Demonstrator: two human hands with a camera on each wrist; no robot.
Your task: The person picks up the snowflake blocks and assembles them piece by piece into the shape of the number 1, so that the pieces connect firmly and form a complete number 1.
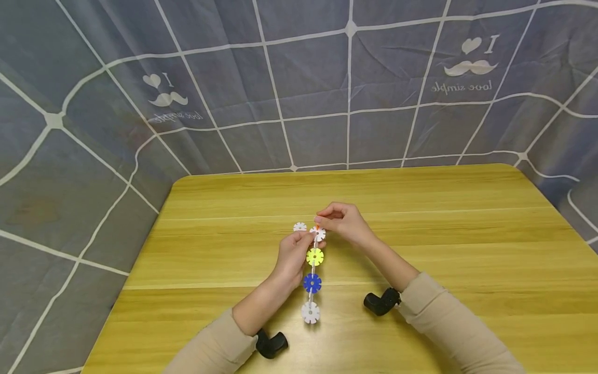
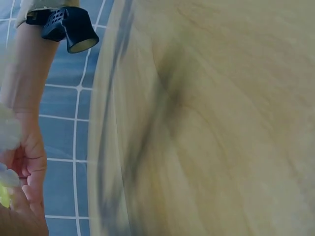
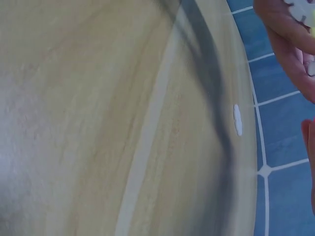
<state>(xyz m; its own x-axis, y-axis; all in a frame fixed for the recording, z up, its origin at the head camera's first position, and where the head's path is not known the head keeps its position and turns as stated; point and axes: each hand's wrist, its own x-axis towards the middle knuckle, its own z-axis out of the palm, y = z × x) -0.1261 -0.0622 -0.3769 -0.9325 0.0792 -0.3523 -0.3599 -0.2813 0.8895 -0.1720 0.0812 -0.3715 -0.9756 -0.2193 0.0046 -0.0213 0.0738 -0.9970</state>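
A chain of notched plastic discs runs toward me in the head view. Face-on in it are a white disc (image 1: 317,234), a yellow disc (image 1: 315,257), a blue disc (image 1: 312,283) and another white disc (image 1: 310,312), with pale discs seen edge-on between them. My left hand (image 1: 290,255) grips the chain near its far end. Just beyond, my right hand (image 1: 348,224) pinches a small orange disc (image 1: 318,227), nearly edge-on, at the far white disc's rim. Fingertips partly hide the orange disc; whether it is slotted in, I cannot tell.
A loose white disc (image 1: 300,226) lies on the wooden table (image 1: 224,249), left of the chain's far end; the right wrist view shows a white disc (image 3: 237,120) near the table edge. Black wrist mounts (image 1: 272,344) hang under both forearms. A grey gridded curtain (image 1: 313,88) surrounds the table.
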